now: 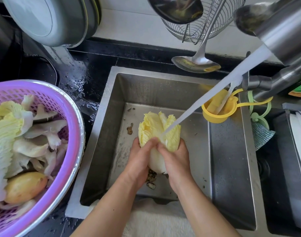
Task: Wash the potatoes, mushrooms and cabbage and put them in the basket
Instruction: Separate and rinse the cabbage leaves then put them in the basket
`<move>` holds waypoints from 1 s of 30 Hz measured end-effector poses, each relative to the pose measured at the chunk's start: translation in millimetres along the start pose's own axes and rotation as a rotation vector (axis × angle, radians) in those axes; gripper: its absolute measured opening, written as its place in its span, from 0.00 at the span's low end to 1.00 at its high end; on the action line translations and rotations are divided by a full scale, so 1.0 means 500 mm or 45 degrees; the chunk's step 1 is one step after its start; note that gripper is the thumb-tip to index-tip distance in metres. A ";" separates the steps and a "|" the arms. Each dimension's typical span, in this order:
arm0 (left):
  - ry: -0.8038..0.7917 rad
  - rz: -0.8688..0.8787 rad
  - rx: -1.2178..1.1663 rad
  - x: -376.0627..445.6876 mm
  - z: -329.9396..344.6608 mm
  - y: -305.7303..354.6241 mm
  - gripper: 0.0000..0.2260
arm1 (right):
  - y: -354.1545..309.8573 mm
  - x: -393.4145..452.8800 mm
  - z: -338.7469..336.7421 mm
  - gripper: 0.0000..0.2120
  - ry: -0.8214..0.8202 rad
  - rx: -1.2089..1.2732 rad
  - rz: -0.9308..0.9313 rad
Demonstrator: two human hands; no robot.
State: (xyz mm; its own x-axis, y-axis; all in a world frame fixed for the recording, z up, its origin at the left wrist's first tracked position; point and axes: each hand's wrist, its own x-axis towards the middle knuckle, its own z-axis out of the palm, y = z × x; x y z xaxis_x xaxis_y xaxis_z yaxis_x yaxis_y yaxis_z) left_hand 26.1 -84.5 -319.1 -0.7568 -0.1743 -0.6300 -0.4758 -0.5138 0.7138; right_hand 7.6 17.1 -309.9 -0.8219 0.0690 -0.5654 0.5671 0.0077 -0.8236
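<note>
I hold a pale yellow napa cabbage upright over the steel sink. My left hand grips its left side and my right hand grips its right side, fingers curled round the white stalk. A water stream from the faucet hits the leaves. At the left, the purple basket holds cabbage leaves, oyster mushrooms and a potato.
The basket sits in a metal bowl on the wet black counter. A yellow strainer cup hangs at the sink's right wall. A ladle and wire strainer hang behind. Scraps lie on the sink floor.
</note>
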 end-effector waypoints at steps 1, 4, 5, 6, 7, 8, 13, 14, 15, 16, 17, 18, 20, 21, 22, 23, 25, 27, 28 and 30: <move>0.024 0.023 0.039 0.000 -0.001 -0.001 0.21 | 0.001 0.001 0.001 0.22 0.046 -0.026 0.004; 0.104 0.068 0.031 0.000 -0.002 -0.004 0.17 | 0.002 0.006 -0.006 0.20 0.178 -0.033 0.016; 0.117 0.072 -0.018 0.000 -0.003 -0.003 0.17 | 0.002 0.011 -0.010 0.19 0.246 0.012 0.033; 0.126 0.082 -0.070 0.000 -0.004 -0.002 0.18 | 0.000 0.015 -0.014 0.20 0.318 0.060 0.056; 0.137 0.100 -0.117 0.001 -0.005 0.000 0.18 | -0.001 0.017 -0.016 0.21 0.378 0.103 0.082; 0.144 0.123 -0.152 0.000 -0.004 0.002 0.17 | -0.002 0.018 -0.015 0.22 0.405 0.137 0.100; 0.091 0.219 -0.155 -0.015 0.009 0.010 0.14 | 0.001 0.001 0.020 0.22 0.330 0.277 0.213; 0.117 0.230 -0.172 -0.016 0.009 0.013 0.14 | 0.002 0.001 0.022 0.21 0.349 0.316 0.233; 0.163 0.231 -0.212 -0.017 0.007 0.017 0.13 | 0.001 0.004 0.021 0.21 0.383 0.332 0.242; 0.212 0.221 -0.267 -0.016 0.005 0.021 0.12 | -0.001 0.008 0.016 0.22 0.414 0.343 0.243; 0.250 0.204 -0.324 -0.016 0.003 0.026 0.12 | -0.002 0.014 0.010 0.23 0.436 0.364 0.243; 0.275 0.181 -0.378 -0.016 0.002 0.029 0.12 | -0.006 0.018 0.002 0.24 0.438 0.391 0.242; 0.304 0.129 -0.448 -0.017 0.003 0.032 0.14 | -0.010 0.023 -0.020 0.23 0.415 0.371 0.225; 0.307 0.104 -0.469 -0.018 0.004 0.032 0.15 | -0.011 0.025 -0.030 0.21 0.406 0.316 0.216; 0.301 0.084 -0.484 -0.018 0.006 0.032 0.16 | -0.010 0.027 -0.038 0.20 0.389 0.264 0.203; 0.294 0.067 -0.489 -0.018 0.007 0.032 0.16 | -0.009 0.028 -0.043 0.19 0.366 0.240 0.189; 0.298 0.040 -0.505 -0.018 0.009 0.034 0.17 | -0.007 0.024 -0.045 0.18 0.300 0.263 0.185; 0.359 0.034 -0.510 -0.015 0.008 0.035 0.18 | -0.008 0.020 -0.047 0.20 0.280 0.336 0.216; 0.410 0.038 -0.525 -0.013 0.003 0.035 0.18 | -0.010 0.021 -0.054 0.20 0.302 0.347 0.237; 0.516 0.035 -0.599 -0.010 -0.011 0.038 0.20 | -0.010 0.029 -0.081 0.19 0.387 0.272 0.303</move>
State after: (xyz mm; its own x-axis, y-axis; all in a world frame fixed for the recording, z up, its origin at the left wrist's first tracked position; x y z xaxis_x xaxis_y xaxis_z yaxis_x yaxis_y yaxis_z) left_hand 23.2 -97.8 -304.0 -0.4920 -0.4506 -0.7449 -0.1402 -0.8035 0.5786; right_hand -5.1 58.2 -312.4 -0.5987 0.3346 -0.7277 0.6889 -0.2484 -0.6810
